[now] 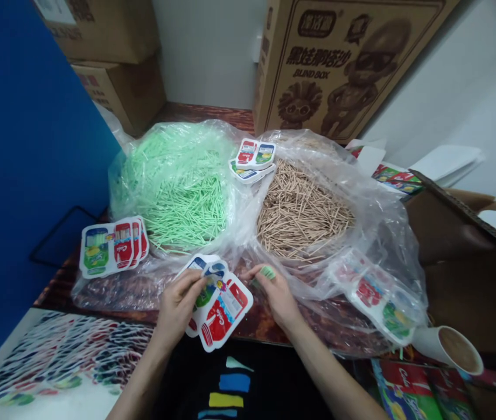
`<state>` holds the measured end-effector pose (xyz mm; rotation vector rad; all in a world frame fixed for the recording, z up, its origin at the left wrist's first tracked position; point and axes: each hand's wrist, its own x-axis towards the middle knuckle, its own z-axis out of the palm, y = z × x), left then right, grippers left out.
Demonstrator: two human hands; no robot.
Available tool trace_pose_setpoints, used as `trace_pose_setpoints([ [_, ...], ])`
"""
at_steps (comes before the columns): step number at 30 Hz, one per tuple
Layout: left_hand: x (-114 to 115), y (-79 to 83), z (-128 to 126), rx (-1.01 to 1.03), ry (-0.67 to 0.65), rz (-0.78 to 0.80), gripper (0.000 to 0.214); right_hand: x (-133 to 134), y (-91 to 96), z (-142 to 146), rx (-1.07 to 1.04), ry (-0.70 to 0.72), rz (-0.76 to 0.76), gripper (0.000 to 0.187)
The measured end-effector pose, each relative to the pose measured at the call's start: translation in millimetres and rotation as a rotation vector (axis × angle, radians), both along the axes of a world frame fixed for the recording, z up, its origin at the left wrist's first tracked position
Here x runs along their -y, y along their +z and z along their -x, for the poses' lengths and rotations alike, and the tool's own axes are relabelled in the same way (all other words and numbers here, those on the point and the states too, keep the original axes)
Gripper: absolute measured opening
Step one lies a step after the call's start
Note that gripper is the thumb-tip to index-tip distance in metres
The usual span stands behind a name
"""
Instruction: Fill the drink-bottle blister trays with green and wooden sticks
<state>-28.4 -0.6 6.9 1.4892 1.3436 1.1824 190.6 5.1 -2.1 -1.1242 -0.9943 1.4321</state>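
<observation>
My left hand (178, 303) is closed on a fanned stack of printed plastic trays (219, 309), red, white and green, held just above the table's near edge. My right hand (275, 290) is beside them on the right, fingers pinched on a small bundle of green sticks (267, 272). Behind the hands lie two clear plastic bags: one full of green sticks (178, 186) on the left, one full of tan wooden sticks (303, 213) on the right.
A stack of trays (112, 245) lies at the left, more trays (252, 157) sit between the bags, and others (379, 297) lie under plastic at the right. A paper cup (453, 350) stands near right. Cardboard boxes (339, 64) line the back; a blue panel (24, 151) stands left.
</observation>
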Motion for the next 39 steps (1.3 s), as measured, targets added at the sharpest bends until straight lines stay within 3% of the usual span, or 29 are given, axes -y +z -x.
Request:
trace_pose_setpoints([
  [5, 0, 3.1, -17, 0.092, -0.109, 0.058, 0.014, -31, 50.7, 5, -0.555, 0.013, 0.118, 0.010],
  [8, 0, 6.4, -25, 0.144, -0.141, 0.074, 0.014, -40, 67.9, 15, -0.659, 0.101, 0.186, 0.007],
  [11, 0, 7.6, -29, 0.193, -0.125, 0.083, 0.014, -38, 72.8, 22, -0.646, 0.201, 0.260, 0.008],
  [19, 0, 5.6, -36, 0.255, -0.088, 0.074, 0.015, -29, 79.7, 17, -0.216, 0.427, 0.246, 0.022],
  [23, -2, 1.3, -39, 0.322, -0.014, 0.074, 0.015, -26, 87.3, 8, 0.136, 0.355, 0.055, 0.039],
  [29, -4, -3.5, -45, 0.406, 0.071, 0.126, 0.018, -14, 88.8, 3, 0.705, 0.362, -0.296, 0.024],
  [39, -2, -2.9, -45, 0.528, 0.011, 0.255, 0.018, -16, 78.3, -2, 0.732, 0.385, -0.436, 0.030],
])
